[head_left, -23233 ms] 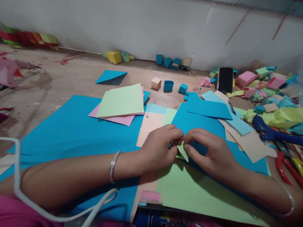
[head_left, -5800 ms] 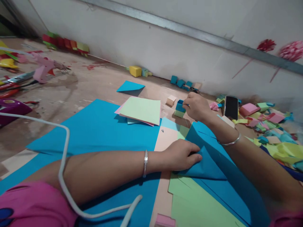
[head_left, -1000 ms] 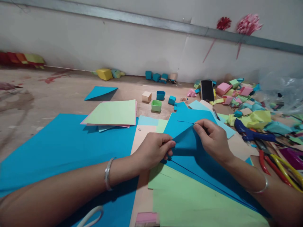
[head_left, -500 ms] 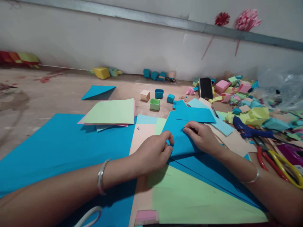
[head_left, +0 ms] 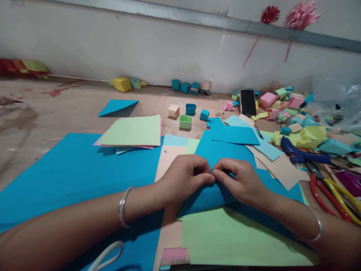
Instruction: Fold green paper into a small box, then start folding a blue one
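Note:
Both hands meet over a blue paper sheet (head_left: 214, 195) at the middle right, whose near part is raised and folded over. My left hand (head_left: 187, 177) pinches it with thumb and forefinger. Close beside it, fingertips nearly touching, my right hand (head_left: 242, 180) is closed in a pinch on the same sheet. The fingers hide the exact spot being held. Under the blue sheet lies light green paper (head_left: 242, 237). Just beyond the hands rests a blue paper strip (head_left: 234, 134).
A large blue sheet (head_left: 113, 165) spreads at left, with a stack of green and pink papers (head_left: 132, 131) on it. Small paper boxes (head_left: 185, 121) stand behind. On the right are a phone (head_left: 247, 102), a blue glue gun (head_left: 299, 152), scissors (head_left: 321, 188) and paper scraps.
My right hand has come nearer and lower, so both hands now meet. The blue sheet's near edge has shifted left and toward me, uncovering less green paper at left.

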{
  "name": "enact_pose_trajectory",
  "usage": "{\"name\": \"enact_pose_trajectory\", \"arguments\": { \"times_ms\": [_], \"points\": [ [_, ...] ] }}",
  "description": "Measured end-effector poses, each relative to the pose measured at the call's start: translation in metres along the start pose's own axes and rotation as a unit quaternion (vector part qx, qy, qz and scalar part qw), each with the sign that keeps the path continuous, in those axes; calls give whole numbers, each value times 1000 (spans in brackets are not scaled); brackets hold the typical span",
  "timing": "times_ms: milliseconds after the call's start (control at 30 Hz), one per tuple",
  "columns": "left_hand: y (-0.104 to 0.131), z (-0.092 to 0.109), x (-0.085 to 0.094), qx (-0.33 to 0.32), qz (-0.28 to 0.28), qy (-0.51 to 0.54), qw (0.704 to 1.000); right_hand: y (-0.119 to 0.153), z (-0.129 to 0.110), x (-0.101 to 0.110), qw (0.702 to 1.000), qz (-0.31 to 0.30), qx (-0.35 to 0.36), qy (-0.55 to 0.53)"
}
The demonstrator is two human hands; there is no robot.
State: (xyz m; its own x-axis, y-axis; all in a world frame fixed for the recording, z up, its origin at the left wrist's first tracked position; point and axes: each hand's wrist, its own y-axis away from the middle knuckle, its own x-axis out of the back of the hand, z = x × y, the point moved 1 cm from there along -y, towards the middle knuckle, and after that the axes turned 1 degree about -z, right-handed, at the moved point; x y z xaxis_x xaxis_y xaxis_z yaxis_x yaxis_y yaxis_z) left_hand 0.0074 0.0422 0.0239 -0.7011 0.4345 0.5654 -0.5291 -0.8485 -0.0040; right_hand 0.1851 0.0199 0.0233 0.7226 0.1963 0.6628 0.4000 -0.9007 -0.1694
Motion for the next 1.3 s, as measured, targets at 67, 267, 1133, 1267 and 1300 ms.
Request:
{"name": "enact_pose_trajectory", "arguments": {
  "times_ms": [67, 267, 1133, 1267, 1300],
  "points": [
    [0, -1, 1, -11, 15, 18, 1000, -2, 1, 2, 999, -36, -8, -21],
    [-4, -5, 5, -23, 44, 28, 998, -9, 14, 13, 989, -137, -21, 44],
    [-24, -33, 8, -24, 56, -229, 972, -20, 48, 41, 969, -152, -32, 193],
    [-27, -37, 7, -58, 83, -188, 977, -22, 47, 42, 964, -175, -54, 195],
    [-28, -38, 7, -83, 80, -181, 977, -22, 46, 42, 962, -181, -60, 196]
  ]
}}
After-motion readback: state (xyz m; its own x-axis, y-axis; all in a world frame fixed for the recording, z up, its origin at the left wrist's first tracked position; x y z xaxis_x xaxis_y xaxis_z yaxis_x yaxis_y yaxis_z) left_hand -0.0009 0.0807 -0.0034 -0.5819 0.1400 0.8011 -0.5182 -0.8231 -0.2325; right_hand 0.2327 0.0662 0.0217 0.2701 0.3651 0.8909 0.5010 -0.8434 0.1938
